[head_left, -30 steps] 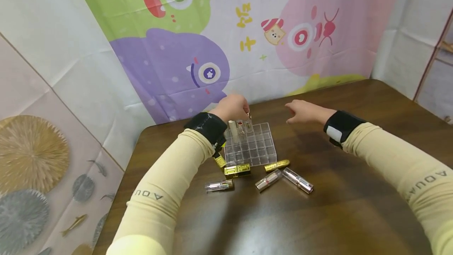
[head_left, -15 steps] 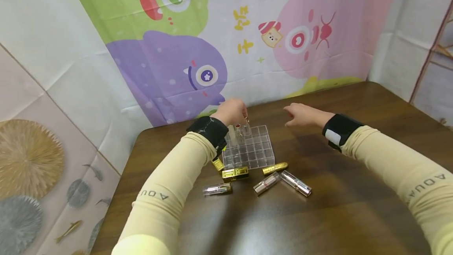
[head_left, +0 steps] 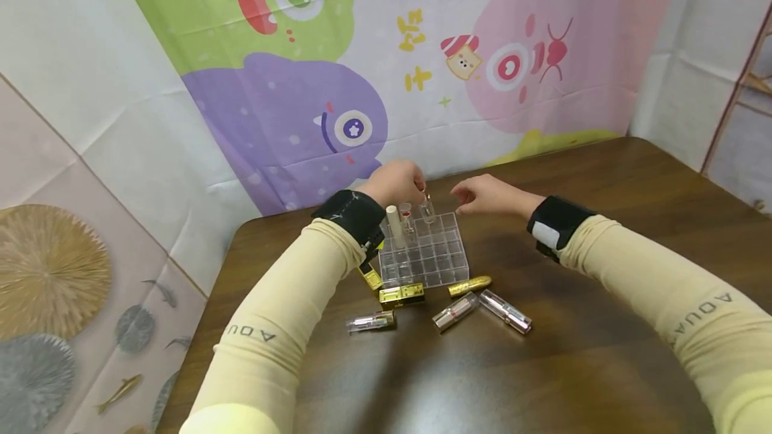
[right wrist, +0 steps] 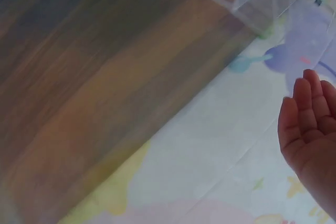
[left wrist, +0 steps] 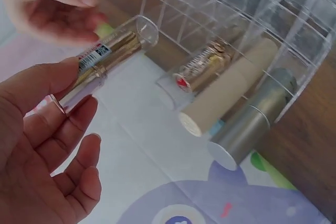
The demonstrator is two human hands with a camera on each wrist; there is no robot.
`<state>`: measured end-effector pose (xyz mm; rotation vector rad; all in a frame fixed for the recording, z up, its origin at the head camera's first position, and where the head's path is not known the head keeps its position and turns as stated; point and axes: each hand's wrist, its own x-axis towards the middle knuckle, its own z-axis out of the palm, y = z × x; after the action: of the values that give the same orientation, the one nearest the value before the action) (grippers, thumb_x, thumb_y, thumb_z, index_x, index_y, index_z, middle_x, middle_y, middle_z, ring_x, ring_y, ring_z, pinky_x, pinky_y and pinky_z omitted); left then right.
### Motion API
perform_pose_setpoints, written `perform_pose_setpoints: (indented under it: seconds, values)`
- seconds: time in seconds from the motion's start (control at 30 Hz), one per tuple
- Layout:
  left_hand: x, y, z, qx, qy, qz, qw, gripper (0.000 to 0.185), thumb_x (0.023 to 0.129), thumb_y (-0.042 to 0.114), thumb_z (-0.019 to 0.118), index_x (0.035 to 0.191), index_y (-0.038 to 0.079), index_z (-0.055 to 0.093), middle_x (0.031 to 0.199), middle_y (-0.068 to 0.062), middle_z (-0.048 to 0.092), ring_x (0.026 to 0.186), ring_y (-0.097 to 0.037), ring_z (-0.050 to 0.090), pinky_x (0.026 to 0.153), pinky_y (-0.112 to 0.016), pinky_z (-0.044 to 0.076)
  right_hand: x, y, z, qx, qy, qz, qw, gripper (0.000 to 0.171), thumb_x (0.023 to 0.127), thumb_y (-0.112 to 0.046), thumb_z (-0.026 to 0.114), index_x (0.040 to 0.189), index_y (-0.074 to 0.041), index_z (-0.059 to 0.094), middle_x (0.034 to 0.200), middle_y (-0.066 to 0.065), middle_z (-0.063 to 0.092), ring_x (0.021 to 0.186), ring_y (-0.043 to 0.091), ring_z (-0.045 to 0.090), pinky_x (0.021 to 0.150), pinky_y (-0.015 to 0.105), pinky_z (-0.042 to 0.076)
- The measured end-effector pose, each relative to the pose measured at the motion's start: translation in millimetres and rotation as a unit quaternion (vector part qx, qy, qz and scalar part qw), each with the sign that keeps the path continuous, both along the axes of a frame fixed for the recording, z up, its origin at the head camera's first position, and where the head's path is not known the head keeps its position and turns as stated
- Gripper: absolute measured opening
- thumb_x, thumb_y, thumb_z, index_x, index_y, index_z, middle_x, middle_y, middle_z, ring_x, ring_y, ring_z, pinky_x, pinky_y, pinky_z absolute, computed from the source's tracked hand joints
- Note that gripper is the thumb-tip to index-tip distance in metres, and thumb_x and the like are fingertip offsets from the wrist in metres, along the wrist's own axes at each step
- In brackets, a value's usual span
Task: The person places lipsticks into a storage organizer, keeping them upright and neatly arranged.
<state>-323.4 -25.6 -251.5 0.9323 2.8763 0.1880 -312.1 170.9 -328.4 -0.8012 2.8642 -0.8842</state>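
Observation:
My left hand (head_left: 395, 183) pinches a clear-cased lipstick with a gold core (left wrist: 107, 56) between thumb and fingers. It is tilted above the back row of the clear grid organizer (head_left: 425, 253), apart from the grid in the left wrist view. Standing in the organizer are a cream lipstick tube (left wrist: 231, 87), a clear and gold lipstick with a red spot (left wrist: 202, 66) and a silver-grey tube (left wrist: 252, 121). The silver tube is hidden in the head view. My right hand (head_left: 491, 194) holds nothing; its fingers are loosely bent beside the organizer's back right corner, near the held lipstick.
Before the organizer lie a gold box-shaped tube (head_left: 402, 295), a gold bullet-shaped tube (head_left: 470, 285), a clear-capped lipstick (head_left: 370, 322) and two pinkish metallic lipsticks (head_left: 455, 312). Another gold tube (head_left: 370, 277) lies by the left wrist. A cartoon cloth (head_left: 289, 126) hangs behind the table.
My right hand has moved left toward the organizer and the held lipstick. My left hand dipped a little, then rose slightly with the lipstick still pinched.

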Motion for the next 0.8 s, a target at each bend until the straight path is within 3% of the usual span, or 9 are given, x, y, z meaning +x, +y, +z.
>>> perform_pose_setpoints:
  seconds: [0.17,0.27,0.5,0.63,0.73,0.8]
  values:
    - [2.4,3.7,3.7,0.024,-0.010,-0.019,0.9995,0.025,0.072,0.007,0.059,0.054,0.016,0.045,0.052,0.007,0.036,0.051,-0.010,0.033,0.049,-0.022,0.025,-7.2,-15.6,-6.4,-0.095,-0.091,-0.018,0.991,0.046,0.082,-0.017,0.066,0.121,0.004,0.053,0.111,0.019,0.060,0.103,0.029,0.056,0.086,0.040,0.045]
    - [4.1,4.2,5.2,0.029,-0.013,-0.015,0.9994,0.027,0.073,0.008,0.060,0.054,0.016,0.043,0.052,0.007,0.035,0.051,-0.009,0.032,0.049,-0.022,0.024,-8.0,-19.3,-10.7,-0.124,-0.112,-0.019,0.986,0.040,0.082,-0.014,0.066,0.116,0.004,0.056,0.109,0.018,0.062,0.100,0.028,0.058,0.085,0.039,0.046]
    - [5.3,-1.2,7.5,0.043,-0.012,-0.014,0.9989,0.034,0.076,0.012,0.061,0.053,0.016,0.037,0.052,0.006,0.031,0.050,-0.009,0.030,0.049,-0.022,0.021,-7.8,-24.9,-14.3,-0.156,-0.096,-0.004,0.983,0.021,0.083,-0.013,0.065,0.098,0.001,0.062,0.093,0.009,0.065,0.087,0.018,0.059,0.078,0.033,0.047]
    - [3.9,-6.0,6.3,0.054,-0.006,-0.019,0.9983,0.024,0.077,0.012,0.062,0.057,0.014,0.048,0.055,0.006,0.038,0.052,-0.009,0.035,0.050,-0.022,0.026,-7.9,-26.4,-12.7,-0.158,-0.081,0.001,0.984,0.017,0.082,-0.014,0.066,0.094,-0.003,0.063,0.085,0.003,0.063,0.080,0.014,0.056,0.073,0.030,0.044]
    - [1.4,-13.9,4.9,0.053,-0.005,0.002,0.9986,0.008,0.077,0.014,0.064,0.072,0.009,0.061,0.065,0.002,0.052,0.060,-0.012,0.046,0.056,-0.024,0.036,-9.1,-22.6,-8.2,-0.149,-0.073,-0.001,0.986,0.021,0.083,-0.017,0.066,0.098,-0.003,0.065,0.088,0.004,0.065,0.080,0.014,0.056,0.074,0.030,0.044]
    - [-0.8,-21.6,4.6,0.049,-0.012,0.024,0.9984,0.016,0.078,0.018,0.066,0.089,0.007,0.066,0.081,-0.002,0.061,0.073,-0.015,0.055,0.066,-0.025,0.043,-9.1,-18.0,-1.6,-0.149,-0.075,-0.005,0.986,0.024,0.083,-0.018,0.065,0.102,-0.002,0.065,0.092,0.007,0.065,0.083,0.015,0.056,0.076,0.031,0.045]
